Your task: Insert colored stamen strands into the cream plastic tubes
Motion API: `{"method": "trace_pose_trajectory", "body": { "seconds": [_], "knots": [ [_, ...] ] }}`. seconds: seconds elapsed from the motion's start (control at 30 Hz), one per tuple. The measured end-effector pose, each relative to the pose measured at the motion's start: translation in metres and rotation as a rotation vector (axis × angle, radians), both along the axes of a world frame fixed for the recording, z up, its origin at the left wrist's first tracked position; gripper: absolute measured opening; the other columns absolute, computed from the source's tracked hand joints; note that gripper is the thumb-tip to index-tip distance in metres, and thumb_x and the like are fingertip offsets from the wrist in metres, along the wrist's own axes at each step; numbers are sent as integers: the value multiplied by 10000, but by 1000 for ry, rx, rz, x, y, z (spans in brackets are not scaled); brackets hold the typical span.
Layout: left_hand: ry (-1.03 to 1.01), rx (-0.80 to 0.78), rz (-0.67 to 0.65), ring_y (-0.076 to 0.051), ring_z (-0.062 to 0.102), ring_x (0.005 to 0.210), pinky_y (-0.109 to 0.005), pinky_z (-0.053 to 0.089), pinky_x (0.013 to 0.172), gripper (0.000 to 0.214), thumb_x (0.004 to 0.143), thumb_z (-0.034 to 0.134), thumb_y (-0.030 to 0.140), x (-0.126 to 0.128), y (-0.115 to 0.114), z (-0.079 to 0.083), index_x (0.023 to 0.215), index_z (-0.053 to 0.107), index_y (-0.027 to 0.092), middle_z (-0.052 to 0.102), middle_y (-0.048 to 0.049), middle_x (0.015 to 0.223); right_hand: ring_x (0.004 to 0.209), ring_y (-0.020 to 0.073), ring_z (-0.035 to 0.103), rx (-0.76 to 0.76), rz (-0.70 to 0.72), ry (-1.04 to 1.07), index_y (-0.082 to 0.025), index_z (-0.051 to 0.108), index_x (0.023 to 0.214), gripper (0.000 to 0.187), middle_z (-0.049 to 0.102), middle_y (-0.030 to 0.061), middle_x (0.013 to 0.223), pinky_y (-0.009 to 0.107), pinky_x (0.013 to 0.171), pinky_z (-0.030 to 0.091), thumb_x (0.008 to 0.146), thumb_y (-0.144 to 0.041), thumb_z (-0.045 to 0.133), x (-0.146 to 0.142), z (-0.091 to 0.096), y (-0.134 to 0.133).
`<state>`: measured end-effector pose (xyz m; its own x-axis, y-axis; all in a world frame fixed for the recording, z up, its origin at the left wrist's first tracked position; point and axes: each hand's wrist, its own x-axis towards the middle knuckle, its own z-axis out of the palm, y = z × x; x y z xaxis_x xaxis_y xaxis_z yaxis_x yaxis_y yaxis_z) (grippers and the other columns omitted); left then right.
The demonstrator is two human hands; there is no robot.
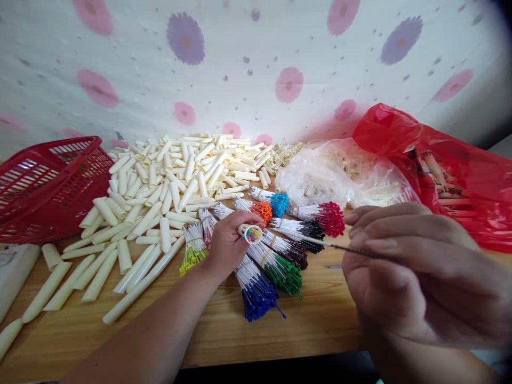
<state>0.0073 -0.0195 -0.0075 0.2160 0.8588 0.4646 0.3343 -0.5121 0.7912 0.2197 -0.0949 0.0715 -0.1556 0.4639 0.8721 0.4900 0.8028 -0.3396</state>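
Note:
My left hand (226, 245) is closed around a cream pen barrel (242, 230), its round open end facing me. Small coloured tips show inside that opening. Close to the camera, my right hand (416, 277) pinches a thin pen refill (340, 247), white with a dark end, which points left toward the barrel; its grip end is blurred. Under and around my left hand lie banded refill bundles: blue (258, 296), green (284, 274), dark purple (296, 253), black (312, 230), red (330, 216), light blue (279, 202), orange (262, 209), pink (207, 226) and yellow-green (191, 258).
A large heap of cream barrels (172, 181) spreads across the wooden table (320, 325). A red basket (48, 186) stands at the left. Behind the bundles lies a clear plastic bag (320, 173) with pale parts; a red bag (480, 176) sits at the right. A flowered sheet (240, 53) hangs behind.

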Motion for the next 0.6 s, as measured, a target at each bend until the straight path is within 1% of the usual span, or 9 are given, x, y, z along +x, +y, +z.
{"method": "trace_pose_trajectory", "body": {
  "seconds": [0.1,0.2,0.27,0.33,0.4,0.5,0.53,0.6],
  "knots": [
    [5,19,-54,-148,596,738,-251,459,702,106,816,627,286,0,0,1,819,665,186,653,-20,784,711,184,642,61,-12,-39,-260,624,954,135,660,25,760,387,714,578,836,-197,605,-12,2,-6],
    [3,9,-63,-156,591,744,-256,456,697,130,817,625,312,1,0,1,820,659,186,643,-26,783,723,191,657,-82,-72,-17,-255,614,952,131,667,26,767,424,794,575,845,-182,606,-23,5,-15],
    [-1,4,-69,-158,590,743,-259,454,696,138,820,620,318,0,0,0,820,660,186,642,-26,781,737,202,661,-139,-115,24,-247,617,931,120,670,34,768,456,849,561,840,-170,612,-26,5,-21],
    [0,17,-78,-157,588,741,-261,452,695,137,822,620,316,0,0,0,822,662,186,641,-26,779,733,210,663,-133,-129,49,-245,626,910,102,671,34,757,477,860,560,831,-180,619,-24,3,-25],
    [6,40,-91,-153,584,730,-260,449,686,123,820,626,304,1,0,1,815,662,187,638,-24,770,728,217,663,-93,-121,50,-255,631,917,103,675,29,757,489,835,571,824,-210,624,-19,1,-25],
    [-1,59,-121,-147,579,703,-262,445,669,119,821,627,293,2,0,2,777,657,187,633,-19,743,740,219,668,6,-46,-26,-259,624,960,140,680,26,758,458,772,596,821,-246,627,-13,0,-21],
    [-6,59,-134,-144,578,692,-262,444,662,124,824,624,291,2,0,2,764,655,187,632,-17,733,745,217,670,5,-36,-37,-252,619,969,146,681,28,756,442,769,599,824,-234,626,-13,1,-19],
    [-12,59,-160,-141,574,675,-263,443,650,138,826,620,293,3,0,3,746,655,186,633,-15,717,745,207,673,-59,-44,-43,-244,611,961,143,685,27,746,416,788,595,828,-192,623,-16,5,-17]
  ]
}}
